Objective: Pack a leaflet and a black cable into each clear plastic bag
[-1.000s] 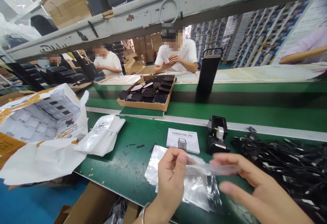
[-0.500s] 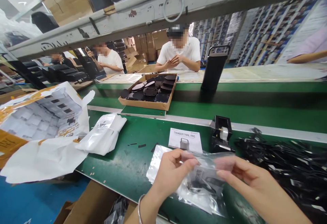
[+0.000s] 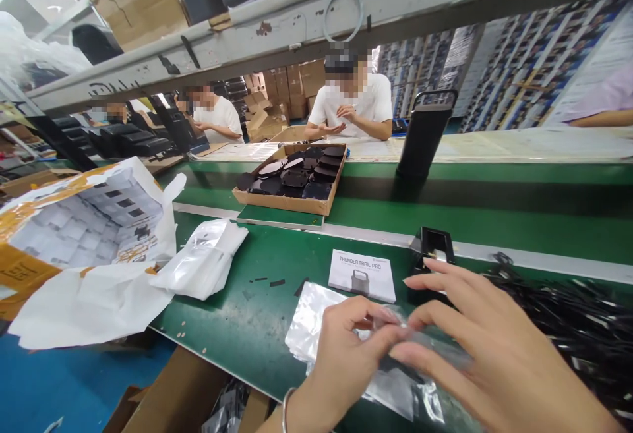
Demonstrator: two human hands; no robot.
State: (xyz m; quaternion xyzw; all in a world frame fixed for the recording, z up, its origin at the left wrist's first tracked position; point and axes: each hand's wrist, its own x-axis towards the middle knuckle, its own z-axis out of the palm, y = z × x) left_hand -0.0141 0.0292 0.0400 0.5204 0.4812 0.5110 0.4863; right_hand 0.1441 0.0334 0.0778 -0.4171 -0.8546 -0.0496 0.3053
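Note:
My left hand pinches the top edge of a clear plastic bag between thumb and fingers. My right hand is at the same edge, close to the left fingertips. Its fingers are spread, with a visible gap between thumb and forefinger where the film passes. Most of the bag and whatever is in it are hidden behind the hands. Under and beside the left hand lies a stack of shiny flat bags. Just beyond is a printed "Thunder Trail Pro" booklet.
A black tape dispenser stands behind my right hand, with a heap of black cables to the right. Farther off are a cardboard tray of black plates and an upright black device. White bags lie left. Co-workers sit opposite.
My right hand has moved left to my left fingertips, and its fingers have spread. The left hand keeps its pinch on the bag. Opposite, a co-worker's hands have moved apart.

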